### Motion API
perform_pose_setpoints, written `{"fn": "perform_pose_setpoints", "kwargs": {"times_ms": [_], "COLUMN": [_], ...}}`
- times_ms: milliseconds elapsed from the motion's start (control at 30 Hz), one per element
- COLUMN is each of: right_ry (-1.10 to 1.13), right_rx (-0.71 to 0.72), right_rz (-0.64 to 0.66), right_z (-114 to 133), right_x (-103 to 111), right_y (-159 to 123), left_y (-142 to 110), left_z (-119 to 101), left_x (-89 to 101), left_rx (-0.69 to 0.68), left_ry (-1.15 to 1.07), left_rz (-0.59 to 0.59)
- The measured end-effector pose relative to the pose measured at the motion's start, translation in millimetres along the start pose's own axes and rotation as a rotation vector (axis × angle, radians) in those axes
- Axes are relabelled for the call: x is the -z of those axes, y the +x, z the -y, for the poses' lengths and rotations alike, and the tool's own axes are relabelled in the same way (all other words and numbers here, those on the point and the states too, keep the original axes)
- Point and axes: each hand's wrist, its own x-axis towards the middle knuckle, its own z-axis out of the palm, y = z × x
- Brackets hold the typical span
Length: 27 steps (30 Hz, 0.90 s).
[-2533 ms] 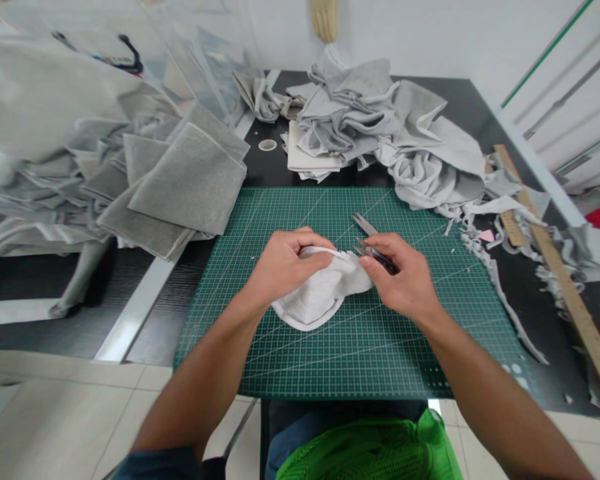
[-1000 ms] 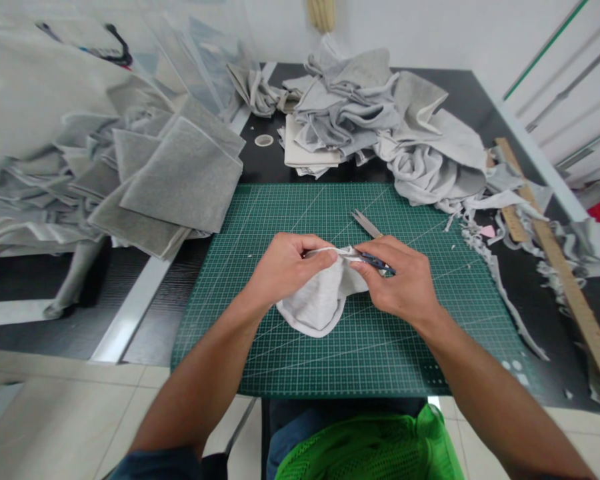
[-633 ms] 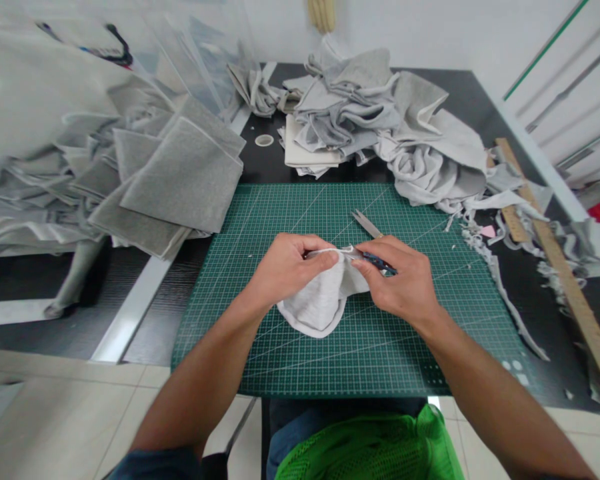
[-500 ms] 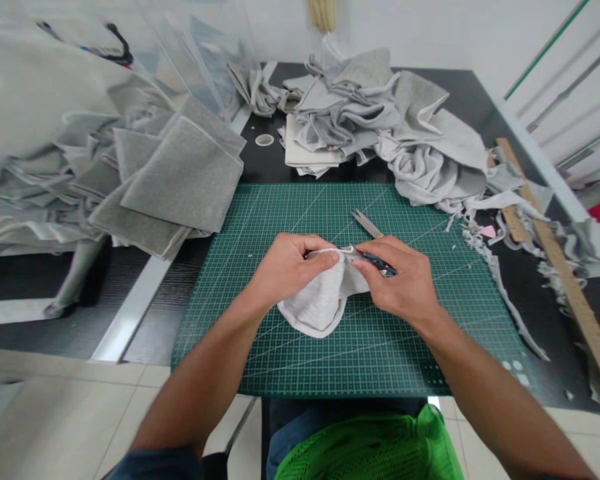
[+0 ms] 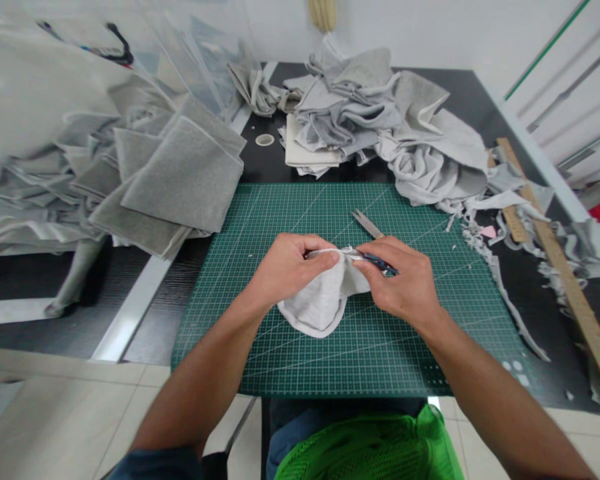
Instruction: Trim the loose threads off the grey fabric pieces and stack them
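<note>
Over the cutting mat, my left hand (image 5: 303, 267) pinches the top edge of a light grey fabric piece (image 5: 315, 303) between thumb and fingers. The piece hangs down with a rounded, pale-rimmed lower end. My right hand (image 5: 400, 273) is closed around small snips with a dark blue handle (image 5: 380, 262). Their metal tip meets the fabric's upper edge beside my left thumb; whether the blades are apart is too small to tell. A pair of scissors (image 5: 367, 223) lies on the mat just beyond my right hand, blades pointing away, handles hidden behind the hand.
A green gridded cutting mat (image 5: 280, 213) covers the table front. Grey fabric piles stand at the back (image 5: 350, 100) and left (image 5: 180, 173). At the right are wooden rulers (image 5: 560, 260) and fabric scraps (image 5: 505, 300). A tape roll (image 5: 265, 140) lies behind the mat.
The snips and my right fingers have shifted very slightly at the fabric's edge, and the small fold there looks flatter. My left hand stays in place.
</note>
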Motion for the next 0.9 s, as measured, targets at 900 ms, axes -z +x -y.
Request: {"fn": "perform_pose_setpoints", "kwargs": {"times_ms": [900], "right_ry": [0.006], "right_rx": [-0.007], "right_rz": [0.013], "right_z": [0.9], "right_x": [-2.1], "right_y": [-1.3], "left_y": [0.3], "left_z": [-0.5], "left_x": [-2.1], "left_rx": [0.0], "left_ry": [0.028], "left_rz": [0.003]}}
